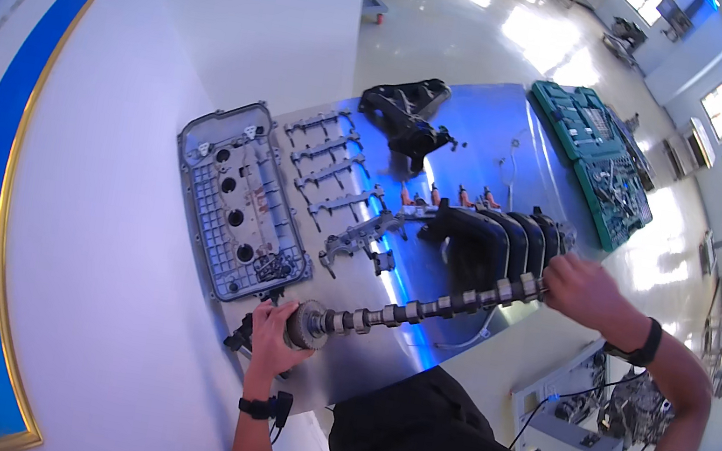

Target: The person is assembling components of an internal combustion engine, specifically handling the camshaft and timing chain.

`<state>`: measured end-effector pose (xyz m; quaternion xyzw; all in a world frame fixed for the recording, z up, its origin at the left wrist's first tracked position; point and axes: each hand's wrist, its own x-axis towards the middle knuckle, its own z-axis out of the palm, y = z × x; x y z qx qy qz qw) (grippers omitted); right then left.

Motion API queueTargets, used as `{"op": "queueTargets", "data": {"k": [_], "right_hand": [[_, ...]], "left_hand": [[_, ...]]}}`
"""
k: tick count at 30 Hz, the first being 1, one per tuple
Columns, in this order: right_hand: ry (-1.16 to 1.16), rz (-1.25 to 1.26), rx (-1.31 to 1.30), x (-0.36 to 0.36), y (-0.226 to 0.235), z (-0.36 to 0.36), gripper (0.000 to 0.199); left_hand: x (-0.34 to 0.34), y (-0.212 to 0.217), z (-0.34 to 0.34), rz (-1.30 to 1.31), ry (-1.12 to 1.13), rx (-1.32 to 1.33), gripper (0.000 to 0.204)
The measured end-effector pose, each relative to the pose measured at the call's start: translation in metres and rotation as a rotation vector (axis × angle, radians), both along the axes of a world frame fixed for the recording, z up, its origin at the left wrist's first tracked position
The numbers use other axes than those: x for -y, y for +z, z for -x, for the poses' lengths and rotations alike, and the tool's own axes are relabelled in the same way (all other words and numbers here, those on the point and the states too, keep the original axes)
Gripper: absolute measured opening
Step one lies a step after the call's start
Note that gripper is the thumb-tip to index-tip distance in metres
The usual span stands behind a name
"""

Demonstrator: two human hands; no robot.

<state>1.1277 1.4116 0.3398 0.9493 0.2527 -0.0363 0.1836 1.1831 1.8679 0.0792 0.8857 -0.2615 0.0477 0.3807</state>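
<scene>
A long metal camshaft point(413, 312) with a row of lobes stretches across the near side of a metal table point(480, 131). My left hand point(272, 336) is closed on its left end, at the round toothed gear point(308, 325). The other end is gripped by my right hand point(579, 288), fingers wrapped round the shaft tip. Behind the shaft's right half lies a black intake manifold point(495, 242) with curved runners. Left of the shaft is a grey valve cover point(241, 207) lying with its hollow side up. Dark parts point(242, 335) beside my left hand are partly hidden.
Several slim metal bars point(326, 149) lie in a row beside the cover. A fuel rail with orange-tipped injectors point(437, 195) is behind the manifold. A black bracket-like part point(411, 120) rests at the back. An open green tool case point(593, 158) sits far right. A white wall point(117, 215) borders the left.
</scene>
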Motion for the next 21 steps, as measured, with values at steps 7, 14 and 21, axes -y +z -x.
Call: {"op": "queueTargets", "data": {"k": [7,14,21], "right_hand": [[-0.514,-0.262,-0.142,0.069,-0.009,0.109,0.028],[-0.804,-0.397,-0.305,0.118,-0.032,0.245,0.024],[-1.103,-0.409,-0.539,0.163,0.032,0.358,0.018]], "left_hand": [[0.056,0.077,-0.004,0.150,-0.325,0.079,0.082],[0.153,0.067,0.010,0.117,-0.755,-0.203,0.079],[0.245,0.010,0.084,0.014,-1.033,-0.765,0.087]]}}
